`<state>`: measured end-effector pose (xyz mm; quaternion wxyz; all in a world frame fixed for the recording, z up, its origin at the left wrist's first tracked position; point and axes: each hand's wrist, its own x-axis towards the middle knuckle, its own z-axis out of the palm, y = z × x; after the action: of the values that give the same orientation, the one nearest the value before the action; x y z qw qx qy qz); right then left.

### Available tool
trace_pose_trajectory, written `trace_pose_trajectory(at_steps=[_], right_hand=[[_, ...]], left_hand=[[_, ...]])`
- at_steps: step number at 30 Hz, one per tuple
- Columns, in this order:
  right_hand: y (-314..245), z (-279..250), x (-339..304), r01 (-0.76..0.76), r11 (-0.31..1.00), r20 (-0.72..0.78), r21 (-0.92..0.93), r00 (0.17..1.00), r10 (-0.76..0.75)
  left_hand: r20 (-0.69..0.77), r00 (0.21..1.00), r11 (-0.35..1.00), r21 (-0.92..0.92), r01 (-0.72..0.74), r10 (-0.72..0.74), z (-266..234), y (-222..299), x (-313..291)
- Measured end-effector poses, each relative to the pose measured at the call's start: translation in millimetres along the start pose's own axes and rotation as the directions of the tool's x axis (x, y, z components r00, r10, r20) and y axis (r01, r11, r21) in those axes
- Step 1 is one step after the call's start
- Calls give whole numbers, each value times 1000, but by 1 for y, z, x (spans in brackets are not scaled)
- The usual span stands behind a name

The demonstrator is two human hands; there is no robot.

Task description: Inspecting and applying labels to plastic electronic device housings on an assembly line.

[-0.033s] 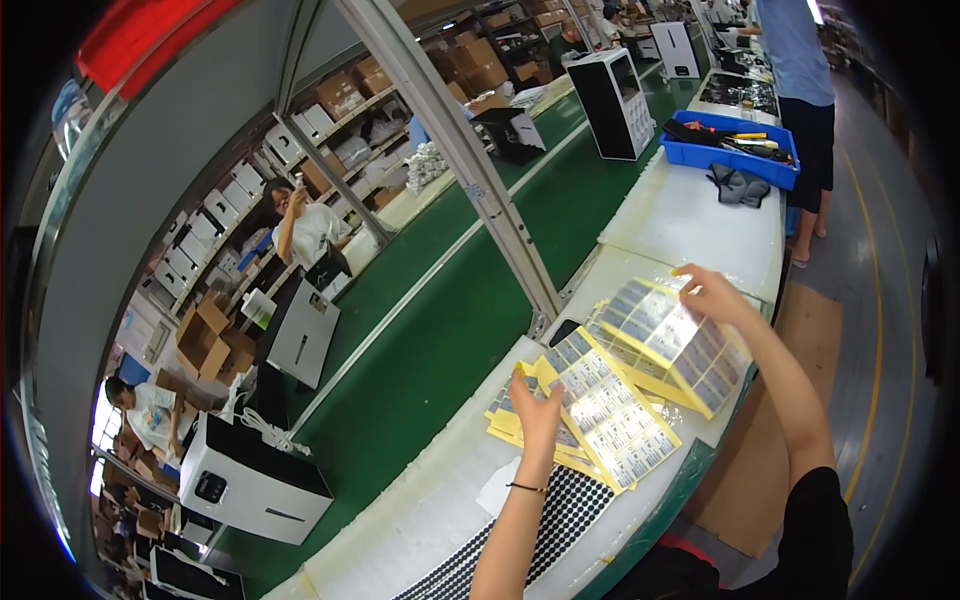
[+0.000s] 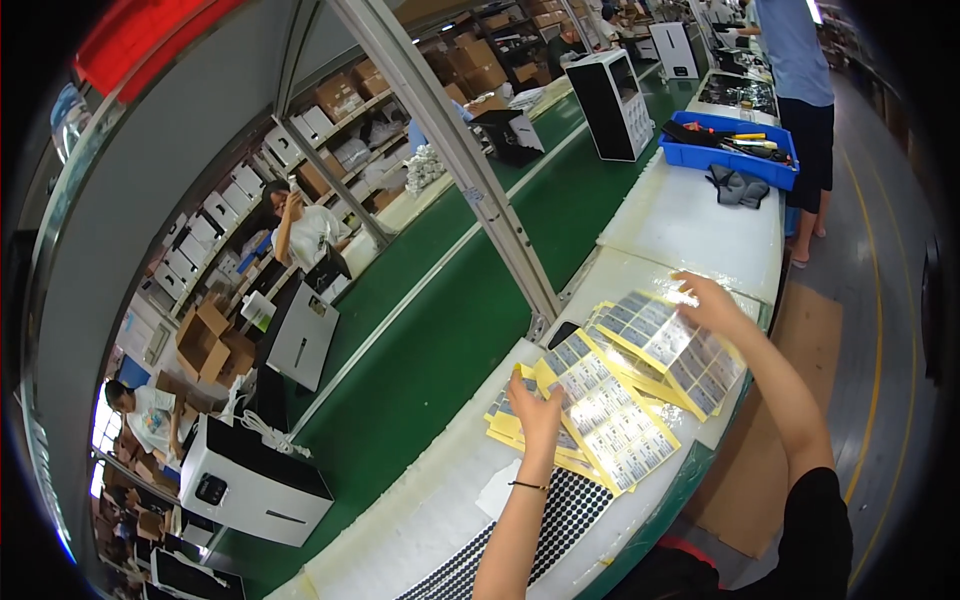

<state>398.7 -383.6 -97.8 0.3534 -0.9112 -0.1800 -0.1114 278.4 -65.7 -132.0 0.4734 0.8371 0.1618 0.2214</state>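
Yellow-bordered paper label sheets [image 2: 622, 425]: fanned on the white padded bench [image 2: 690, 225], lower right of centre on my feed; I judge the overlap leaves separate edges to catch.
Right hand [image 2: 708, 303]: I read its fingers as holding one curved, yellow-bordered sheet [image 2: 668, 340] by its upper edge, bowing it up from those beneath.
Left hand [image 2: 536, 405]: thumb and forefinger spread wide at the fan's left side, perhaps steadying it.
Blue plastic tool tray [image 2: 725, 163]: upper right, well apart, so crowding neither hand.
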Motion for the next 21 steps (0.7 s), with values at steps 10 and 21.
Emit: trace_pose_trajectory(at_steps=[10, 21], right_hand=[[-26, 38, -23, -50, 999, 44, -1, 998, 50], [-170, -20, -19, 345, 839, -176, 421, 938, -298]], left_hand=[[-119, 993, 995, -97, 5, -17, 13, 0, 21], [-77, 926, 741, -576, -344, 370, -70, 113, -54]])
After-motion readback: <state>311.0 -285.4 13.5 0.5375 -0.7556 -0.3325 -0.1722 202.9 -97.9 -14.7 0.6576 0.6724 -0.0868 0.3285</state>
